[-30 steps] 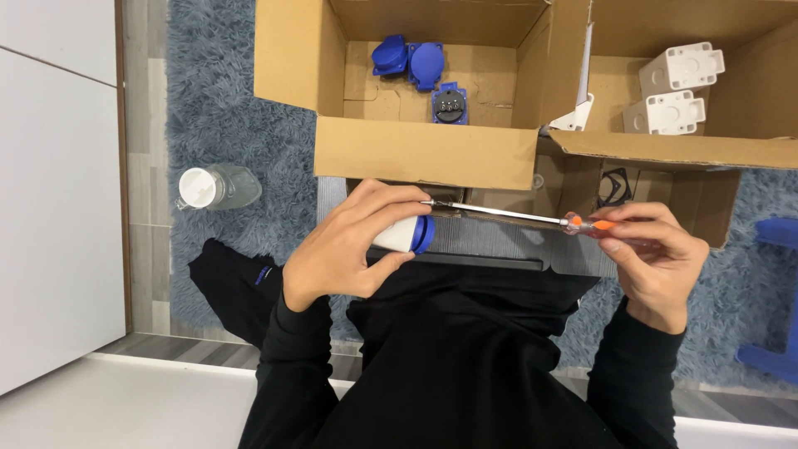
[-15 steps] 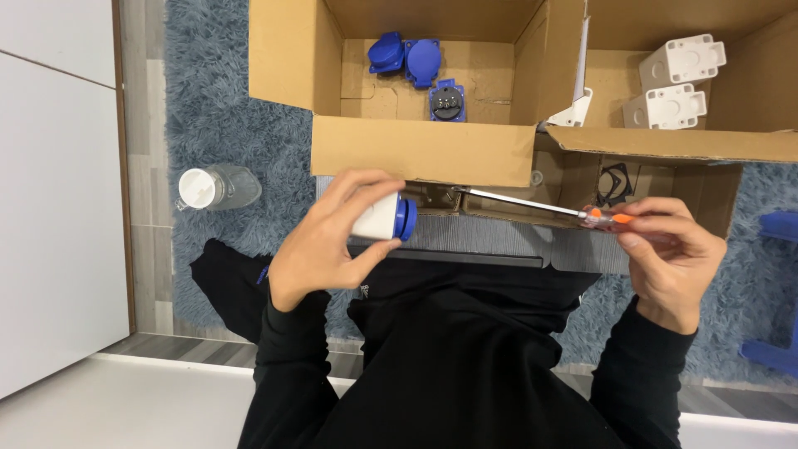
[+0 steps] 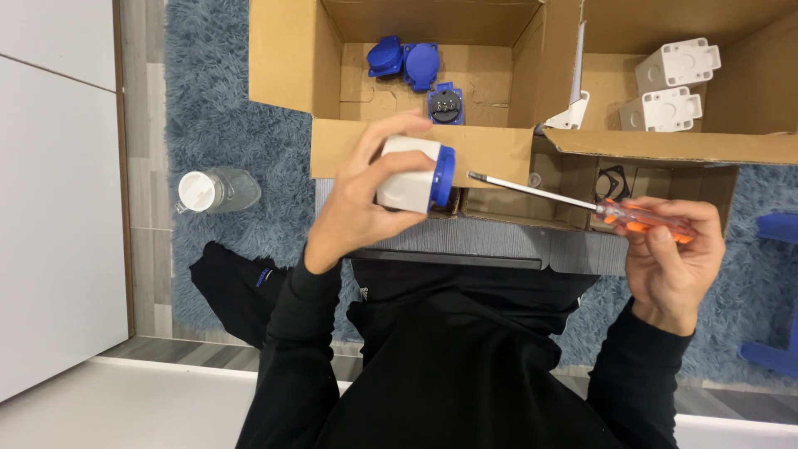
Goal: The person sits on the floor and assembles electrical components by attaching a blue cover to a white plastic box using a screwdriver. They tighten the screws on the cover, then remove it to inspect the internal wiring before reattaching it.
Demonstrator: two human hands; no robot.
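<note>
My left hand (image 3: 357, 204) grips a white socket housing with a blue front (image 3: 416, 175), held up above my lap in front of the cardboard box. My right hand (image 3: 669, 258) holds an orange-handled screwdriver (image 3: 582, 204). Its metal shaft points left, and the tip sits a short gap away from the blue face of the housing, not touching it.
An open cardboard box (image 3: 287, 58) holds several blue socket parts (image 3: 411, 62). A second box (image 3: 748, 145) at the right holds white housings (image 3: 677, 83). A smaller tray of small parts (image 3: 582, 179) lies under the screwdriver. A clear bottle (image 3: 212, 191) lies on the blue rug.
My left hand has lifted the housing up and to the right. The screwdriver tip has come away from the housing, and my right hand has shifted slightly right.
</note>
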